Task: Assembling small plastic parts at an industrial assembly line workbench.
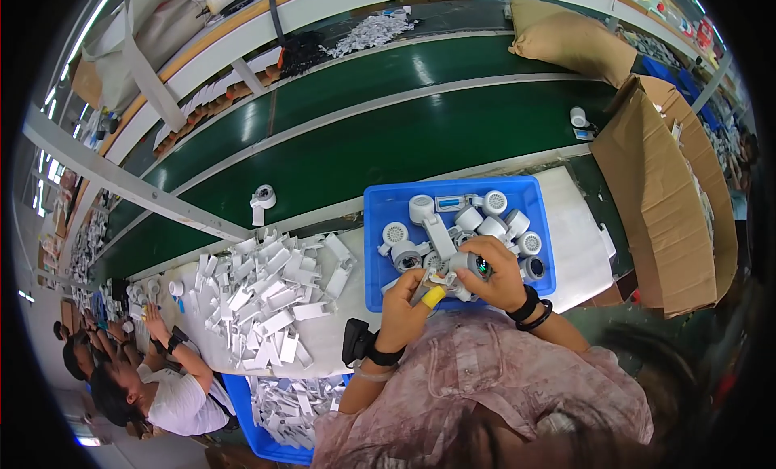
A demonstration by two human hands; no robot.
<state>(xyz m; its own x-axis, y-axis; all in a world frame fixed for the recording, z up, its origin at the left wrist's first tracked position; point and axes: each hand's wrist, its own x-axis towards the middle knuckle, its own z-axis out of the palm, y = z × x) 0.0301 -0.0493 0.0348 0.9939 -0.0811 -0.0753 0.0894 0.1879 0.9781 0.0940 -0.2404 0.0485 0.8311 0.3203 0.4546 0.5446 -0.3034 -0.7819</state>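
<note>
Over the near side of a blue bin (374, 251), my two hands meet at one small white fan unit (464, 264) with a round head and a dark, lit inside. My right hand (497, 276) is closed around the round head, fingers over its top. Closed at the lower left of the same unit is my left hand (404, 309), its thumb wearing a yellow finger cover (434, 297); its grip point is partly hidden. Several similar white fan units (495, 202) with round grilles lie jumbled in the bin around my hands.
Left of the bin, white plastic housings (271, 287) are heaped on the table. A lower blue bin (267, 445) holds more. Beyond runs a green conveyor (347, 170) carrying a fan unit (263, 198). A cardboard box (647, 202) stands right; a co-worker (174, 388) works left.
</note>
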